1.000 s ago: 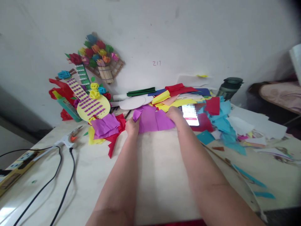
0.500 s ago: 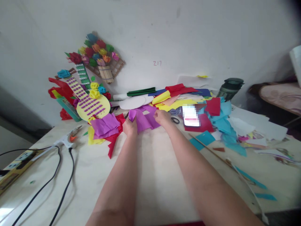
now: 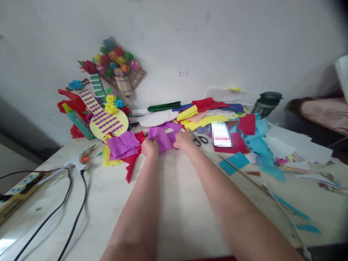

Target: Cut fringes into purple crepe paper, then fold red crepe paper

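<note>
Wall (image 3: 244, 47): stick vase (image 3: 124, 86), flowers (image 3: 113, 55) within | left hand (image 3: 150, 146), right hand (image 3: 185, 141): purple paper (image 3: 165, 140)

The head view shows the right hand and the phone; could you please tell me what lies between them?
Dark-handled scissors lie between the right hand and the phone in the head view.

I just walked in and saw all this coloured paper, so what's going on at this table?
A person's bare left hand pinches one end of a thin purple paper sheet, and the right hand touches the other end. Black-handled scissors lie just beside the right hand. Further right, a lit rectangular phone lies on flat red paper.
</note>
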Available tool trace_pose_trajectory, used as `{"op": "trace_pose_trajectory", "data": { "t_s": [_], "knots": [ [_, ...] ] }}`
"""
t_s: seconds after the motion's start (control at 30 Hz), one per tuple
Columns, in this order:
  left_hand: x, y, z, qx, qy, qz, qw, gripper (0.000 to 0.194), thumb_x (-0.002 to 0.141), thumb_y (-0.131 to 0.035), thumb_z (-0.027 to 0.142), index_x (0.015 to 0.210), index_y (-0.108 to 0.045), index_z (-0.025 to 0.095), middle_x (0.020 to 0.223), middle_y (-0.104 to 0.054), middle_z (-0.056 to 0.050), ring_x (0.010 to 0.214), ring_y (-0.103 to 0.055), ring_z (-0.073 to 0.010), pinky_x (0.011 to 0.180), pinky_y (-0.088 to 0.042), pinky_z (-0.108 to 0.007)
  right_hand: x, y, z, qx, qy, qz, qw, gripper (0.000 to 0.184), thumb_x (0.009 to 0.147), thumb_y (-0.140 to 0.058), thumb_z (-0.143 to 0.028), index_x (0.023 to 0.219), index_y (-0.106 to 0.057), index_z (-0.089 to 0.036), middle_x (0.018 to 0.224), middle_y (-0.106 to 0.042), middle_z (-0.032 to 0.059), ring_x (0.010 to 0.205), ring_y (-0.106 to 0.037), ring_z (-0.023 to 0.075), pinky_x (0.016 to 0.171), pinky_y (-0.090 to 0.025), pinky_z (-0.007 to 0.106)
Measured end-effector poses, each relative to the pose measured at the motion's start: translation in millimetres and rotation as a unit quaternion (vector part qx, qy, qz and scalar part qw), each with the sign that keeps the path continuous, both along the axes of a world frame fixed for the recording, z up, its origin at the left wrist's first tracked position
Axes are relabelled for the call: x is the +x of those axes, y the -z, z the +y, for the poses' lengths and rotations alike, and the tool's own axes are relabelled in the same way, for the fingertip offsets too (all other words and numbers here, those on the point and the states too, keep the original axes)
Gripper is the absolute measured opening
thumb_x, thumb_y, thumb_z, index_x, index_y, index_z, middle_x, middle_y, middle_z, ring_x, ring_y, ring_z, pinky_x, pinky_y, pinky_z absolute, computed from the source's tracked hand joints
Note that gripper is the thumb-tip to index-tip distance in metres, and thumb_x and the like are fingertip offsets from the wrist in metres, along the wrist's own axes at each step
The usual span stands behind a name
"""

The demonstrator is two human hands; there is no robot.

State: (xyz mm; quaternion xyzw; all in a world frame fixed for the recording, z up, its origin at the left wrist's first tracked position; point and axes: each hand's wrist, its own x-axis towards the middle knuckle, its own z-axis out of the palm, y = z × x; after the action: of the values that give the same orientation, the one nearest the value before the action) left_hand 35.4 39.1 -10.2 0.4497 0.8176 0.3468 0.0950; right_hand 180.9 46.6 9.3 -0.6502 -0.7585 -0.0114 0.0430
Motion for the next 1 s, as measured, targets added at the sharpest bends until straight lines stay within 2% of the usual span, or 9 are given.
{"op": "trace_pose_trajectory", "data": {
  "t_s": [0.2, 0.33, 0.6, 0.77, 0.87, 1.0],
  "knots": [
    [-2.4, 2.8, 0.9, 0.019, -0.006, -0.006, 1.0, 0.04, 0.078, -0.046, 0.049, 0.095, -0.067, 0.019, 0.091, -0.068, -0.015, 0.091, -0.063, -0.0312, 0.075, -0.048, -0.04, 3.6, 2.8, 3.8, 0.011, 0.008, 0.011, 1.0, 0.033, 0.073, -0.052, -0.026, 0.101, -0.066, -0.016, 0.106, -0.065, 0.0131, 0.099, -0.059, 0.0252, 0.085, -0.041, 0.035],
    [-2.6, 0.9, -0.9, 0.022, -0.009, -0.006, 1.0, 0.04, 0.079, -0.045, 0.049, 0.094, -0.066, 0.019, 0.092, -0.067, -0.016, 0.092, -0.063, -0.0307, 0.075, -0.048, -0.04, 1.6, 0.1, 1.7, -0.002, 0.01, 0.007, 1.0, 0.037, 0.073, -0.054, -0.034, 0.102, -0.067, -0.015, 0.11, -0.063, 0.0154, 0.102, -0.058, 0.0269, 0.084, -0.041, 0.035],
    [-5.0, -4.3, -2.7, 0.012, -0.019, -0.011, 1.0, 0.039, 0.079, -0.045, 0.047, 0.095, -0.065, 0.017, 0.094, -0.067, -0.016, 0.092, -0.062, -0.0309, 0.076, -0.047, -0.041, 0.8, 0.2, 2.9, -0.001, 0.005, -0.004, 1.0, 0.035, 0.072, -0.054, -0.027, 0.101, -0.067, -0.014, 0.109, -0.065, 0.0153, 0.1, -0.059, 0.0256, 0.088, -0.04, 0.035],
    [-6.5, -4.2, -2.5, 0.007, -0.023, -0.012, 1.0, 0.039, 0.079, -0.045, 0.048, 0.095, -0.065, 0.017, 0.095, -0.067, -0.016, 0.092, -0.062, -0.0305, 0.075, -0.048, -0.041, 0.9, 0.6, 1.7, 0.011, -0.007, 0.006, 1.0, 0.037, 0.073, -0.054, -0.034, 0.101, -0.067, -0.013, 0.106, -0.065, 0.016, 0.1, -0.059, 0.0269, 0.089, -0.039, 0.036],
    [-6.5, -4.4, -2.3, 0.008, -0.022, -0.012, 1.0, 0.039, 0.079, -0.045, 0.048, 0.094, -0.065, 0.017, 0.094, -0.067, -0.016, 0.093, -0.062, -0.0304, 0.076, -0.048, -0.041, -0.5, -2.0, 0.2, -0.004, -0.002, -0.003, 1.0, 0.035, 0.072, -0.056, -0.03, 0.1, -0.068, -0.013, 0.107, -0.065, 0.0174, 0.098, -0.06, 0.0275, 0.085, -0.042, 0.036],
    [-6.3, -5.0, -2.6, 0.008, -0.023, -0.011, 1.0, 0.039, 0.079, -0.045, 0.048, 0.093, -0.065, 0.017, 0.094, -0.067, -0.016, 0.092, -0.062, -0.0317, 0.076, -0.048, -0.042, -1.0, -3.2, 0.7, -0.01, 0.007, -0.004, 1.0, 0.032, 0.071, -0.056, -0.021, 0.101, -0.067, -0.016, 0.105, -0.066, 0.0154, 0.099, -0.06, 0.0249, 0.088, -0.04, 0.035]
  ]
}}
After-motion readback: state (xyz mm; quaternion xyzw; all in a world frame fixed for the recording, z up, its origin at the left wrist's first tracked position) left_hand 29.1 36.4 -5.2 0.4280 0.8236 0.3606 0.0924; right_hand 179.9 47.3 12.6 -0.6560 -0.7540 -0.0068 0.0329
